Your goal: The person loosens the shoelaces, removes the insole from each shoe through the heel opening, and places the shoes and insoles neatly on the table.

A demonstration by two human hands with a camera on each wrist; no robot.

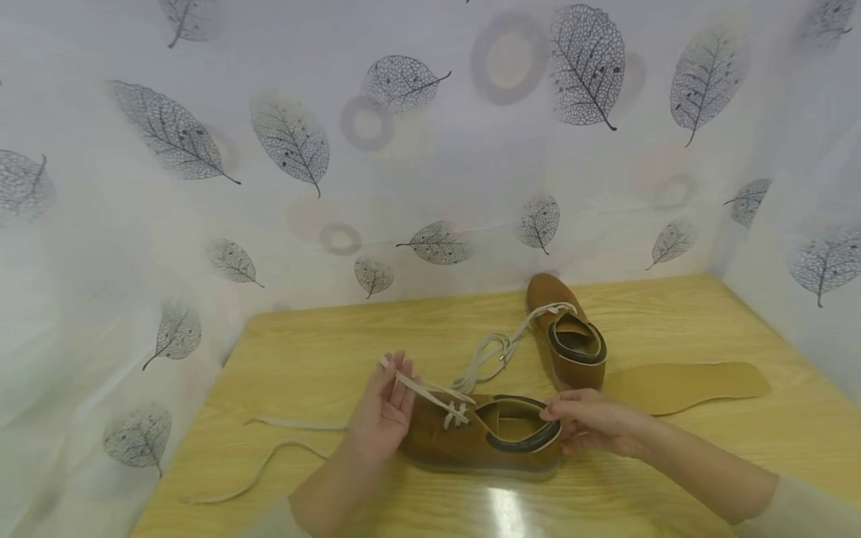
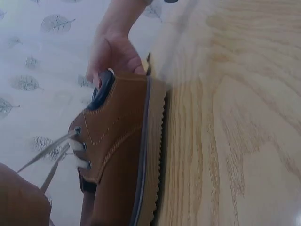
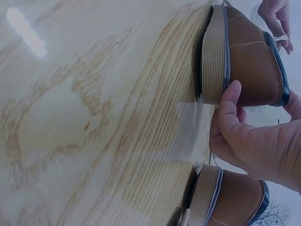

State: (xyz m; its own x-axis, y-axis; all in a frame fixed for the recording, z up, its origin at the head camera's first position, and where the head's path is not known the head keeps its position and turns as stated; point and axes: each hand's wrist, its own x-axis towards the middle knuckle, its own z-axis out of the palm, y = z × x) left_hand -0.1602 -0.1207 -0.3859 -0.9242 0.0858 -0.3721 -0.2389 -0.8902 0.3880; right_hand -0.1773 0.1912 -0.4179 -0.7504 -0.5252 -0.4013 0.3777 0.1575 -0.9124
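A brown lace-up shoe [image 1: 480, 444] stands on the table with its toe to the left and heel to the right. Cream shoelaces [image 1: 430, 394] run from its eyelets up to my left hand [image 1: 386, 415], which holds them beside the toe. At the heel, my right hand [image 1: 599, 422] grips the collar and back of the shoe, thumb at the rim. The left wrist view shows the laced eyelets of the shoe [image 2: 117, 136] and its ridged sole side. In the right wrist view, fingers of my right hand [image 3: 249, 136] press on the heel.
A second brown shoe [image 1: 568, 336] stands behind, its laces trailing toward the first. A flat tan insole [image 1: 706, 385] lies to the right on the wooden table [image 1: 323, 336]. Loose lace ends [image 1: 249, 482] lie at the left. Leaf-patterned sheeting [image 1: 430, 172] encloses the back and sides.
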